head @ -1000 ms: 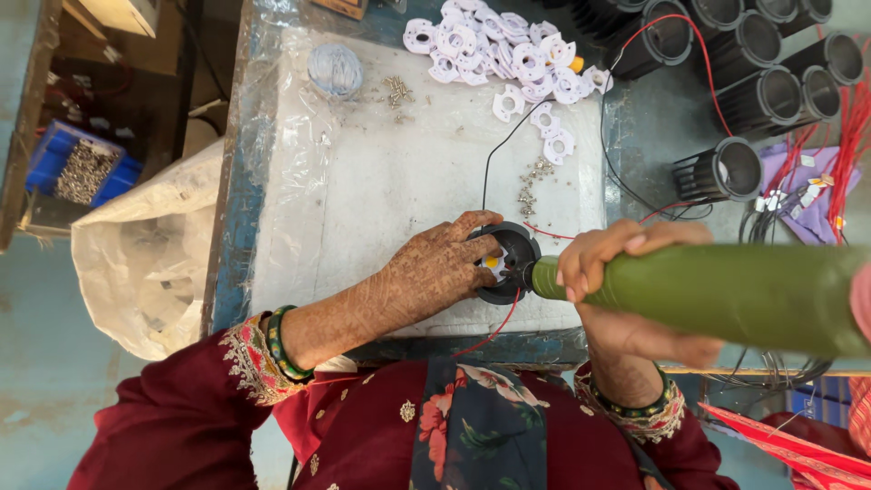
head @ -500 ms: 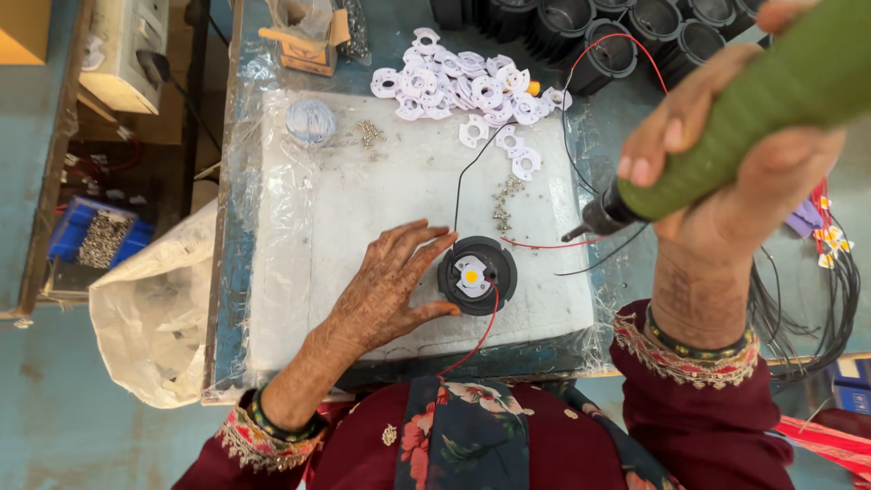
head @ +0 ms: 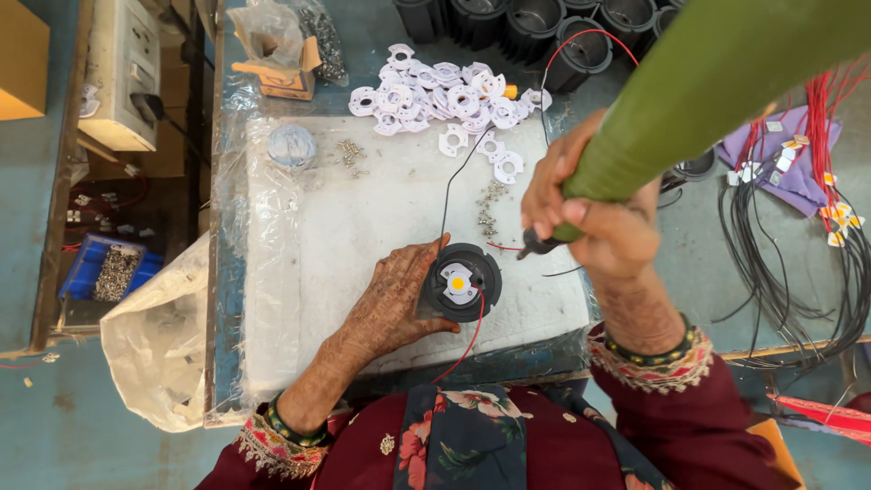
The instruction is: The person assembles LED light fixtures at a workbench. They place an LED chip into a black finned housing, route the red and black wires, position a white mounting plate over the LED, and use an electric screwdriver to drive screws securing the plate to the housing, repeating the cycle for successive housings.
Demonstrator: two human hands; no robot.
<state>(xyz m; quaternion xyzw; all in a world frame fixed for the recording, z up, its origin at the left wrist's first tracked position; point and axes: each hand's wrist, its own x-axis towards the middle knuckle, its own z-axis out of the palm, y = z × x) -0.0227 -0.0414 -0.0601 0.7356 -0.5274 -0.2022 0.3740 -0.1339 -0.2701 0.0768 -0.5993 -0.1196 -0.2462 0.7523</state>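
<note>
Two hands work around one landmark, the black round housing (head: 463, 282) that sits on the white pad (head: 363, 227) near its front edge; the left hand (head: 390, 304) lies just left of the housing, fingers spread and curled against its rim, steadying it rather than gripping it; the right hand (head: 594, 213) is up and to the right of the housing, closed tight around a green driver (head: 708, 86), whose dark tip hangs just right of the housing, apart from it.

Inside the housing a white plate with a yellow chip faces up; a red wire (head: 464, 336) runs out toward the person, a black wire (head: 454, 181) runs away from it; loose screws (head: 490, 209) lie just behind the housing, white plates (head: 435, 95) well behind.

Risks, as I judge them: the driver tip could slip and score the chip, since the left hand only rests on the rim; the housing could turn under torque; either wire could snag the tip or be pinched beneath the plate; the left thumb sits near the tip's path.
</note>
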